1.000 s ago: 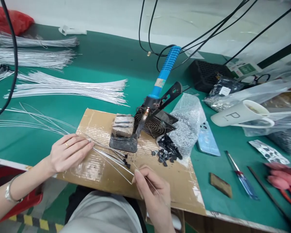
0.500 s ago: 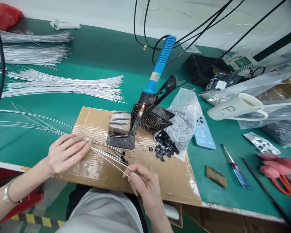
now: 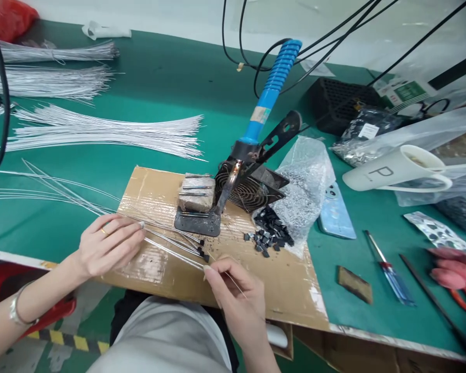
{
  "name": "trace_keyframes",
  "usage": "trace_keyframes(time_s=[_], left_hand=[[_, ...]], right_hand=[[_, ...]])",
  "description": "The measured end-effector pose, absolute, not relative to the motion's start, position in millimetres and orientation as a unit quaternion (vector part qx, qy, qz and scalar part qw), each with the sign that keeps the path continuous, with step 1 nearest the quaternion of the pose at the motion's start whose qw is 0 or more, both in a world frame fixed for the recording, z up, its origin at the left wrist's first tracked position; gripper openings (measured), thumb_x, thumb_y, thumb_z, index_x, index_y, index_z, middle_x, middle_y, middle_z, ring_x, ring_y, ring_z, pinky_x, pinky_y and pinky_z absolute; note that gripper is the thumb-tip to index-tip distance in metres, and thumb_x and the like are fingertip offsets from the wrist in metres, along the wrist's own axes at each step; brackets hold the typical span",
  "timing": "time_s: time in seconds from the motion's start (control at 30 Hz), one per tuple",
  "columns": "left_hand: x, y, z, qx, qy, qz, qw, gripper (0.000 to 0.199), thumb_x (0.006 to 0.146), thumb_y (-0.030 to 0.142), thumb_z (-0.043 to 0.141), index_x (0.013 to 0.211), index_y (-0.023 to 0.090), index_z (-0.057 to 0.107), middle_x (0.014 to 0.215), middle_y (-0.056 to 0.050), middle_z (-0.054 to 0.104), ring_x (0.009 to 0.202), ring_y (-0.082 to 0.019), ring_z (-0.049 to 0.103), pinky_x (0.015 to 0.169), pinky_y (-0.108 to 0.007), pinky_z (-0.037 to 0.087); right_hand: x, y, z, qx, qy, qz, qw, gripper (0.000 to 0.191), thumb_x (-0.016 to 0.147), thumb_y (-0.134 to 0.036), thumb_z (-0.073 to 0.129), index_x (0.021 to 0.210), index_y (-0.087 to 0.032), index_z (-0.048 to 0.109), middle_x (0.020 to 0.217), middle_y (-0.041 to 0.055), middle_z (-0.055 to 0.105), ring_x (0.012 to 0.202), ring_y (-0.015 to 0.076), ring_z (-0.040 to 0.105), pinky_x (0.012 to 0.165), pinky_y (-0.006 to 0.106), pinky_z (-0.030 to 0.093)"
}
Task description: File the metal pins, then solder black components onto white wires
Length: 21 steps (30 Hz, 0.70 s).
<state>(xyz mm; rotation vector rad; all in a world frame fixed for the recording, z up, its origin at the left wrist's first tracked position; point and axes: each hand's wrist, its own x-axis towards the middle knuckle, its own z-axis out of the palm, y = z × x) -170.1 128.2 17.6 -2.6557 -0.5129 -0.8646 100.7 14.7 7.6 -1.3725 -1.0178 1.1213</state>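
Note:
My left hand (image 3: 111, 242) lies over a spread of thin white wires (image 3: 170, 233) at the left part of the cardboard sheet (image 3: 140, 282), its fingers together on them. My right hand (image 3: 236, 290) pinches the ends of a few wires between thumb and index finger, with one thin wire passing across its fingers. Small black tips (image 3: 202, 250) end several of the wires, just beyond my right fingertips. Behind them a soldering iron with a blue grip (image 3: 275, 77) rests tilted in its stand (image 3: 198, 224), beside a worn block (image 3: 196, 192) with thin metal rods on it.
Black chips (image 3: 267, 242) spill from a clear bag (image 3: 305, 186). Farther right are a phone (image 3: 337, 215), a mug (image 3: 392, 171), a screwdriver (image 3: 392, 280), a brown piece (image 3: 354, 284) and red-handled scissors (image 3: 464, 300). Wire bundles (image 3: 108, 132) lie at the left; black cables hang above.
The view has shifted slightly, so most things appear farther right. My right thumb and index finger have closed on the wire ends. My left hand stays on the wires.

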Motion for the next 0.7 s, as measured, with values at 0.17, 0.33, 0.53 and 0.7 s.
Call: trace_keyframes(time_s=[0.17, 0.33, 0.53, 0.7], left_hand=[[-135, 109, 41, -0.907, -0.266, -0.297, -0.135, 0.033, 0.085, 0.008, 0.061, 0.117, 0.011, 0.065, 0.1, -0.012, 0.079, 0.09, -0.025, 0.071, 0.083, -0.04, 0.054], [-94, 92, 61, -0.868, -0.277, -0.192, -0.365, 0.021, 0.098, 0.013, 0.05, 0.111, 0.017, 0.067, 0.09, -0.005, 0.075, 0.079, -0.018, 0.068, 0.075, -0.031, 0.053], [-81, 92, 53, -0.74, -0.398, -0.106, -0.532, 0.021, 0.101, 0.029, 0.053, 0.09, 0.02, 0.068, 0.066, 0.003, 0.057, 0.055, -0.012, 0.044, 0.051, -0.025, 0.033], [-80, 96, 55, -0.669, -0.409, -0.108, -0.612, 0.023, 0.1, 0.032, 0.054, 0.082, 0.019, 0.064, 0.066, 0.003, 0.053, 0.056, -0.011, 0.038, 0.05, -0.025, 0.028]], right_hand=[[103, 18, 13, -0.537, -0.556, 0.391, 0.5, 0.023, 0.094, -0.02, 0.066, 0.071, -0.02, 0.063, 0.067, -0.0027, 0.056, 0.059, 0.0095, 0.05, 0.054, 0.022, 0.036], [105, 20, 15, -0.522, -0.6, 0.368, 0.482, 0.019, 0.095, -0.017, 0.065, 0.076, -0.021, 0.064, 0.07, -0.0024, 0.056, 0.059, 0.0101, 0.05, 0.053, 0.023, 0.038], [111, 20, 11, -0.533, -0.589, 0.363, 0.487, 0.022, 0.098, -0.02, 0.062, 0.077, -0.021, 0.063, 0.069, -0.0028, 0.057, 0.059, 0.0105, 0.051, 0.054, 0.023, 0.038], [110, 23, 9, -0.533, -0.577, 0.38, 0.488, 0.021, 0.1, -0.02, 0.06, 0.079, -0.021, 0.065, 0.071, -0.0019, 0.06, 0.06, 0.0101, 0.053, 0.053, 0.023, 0.038]])
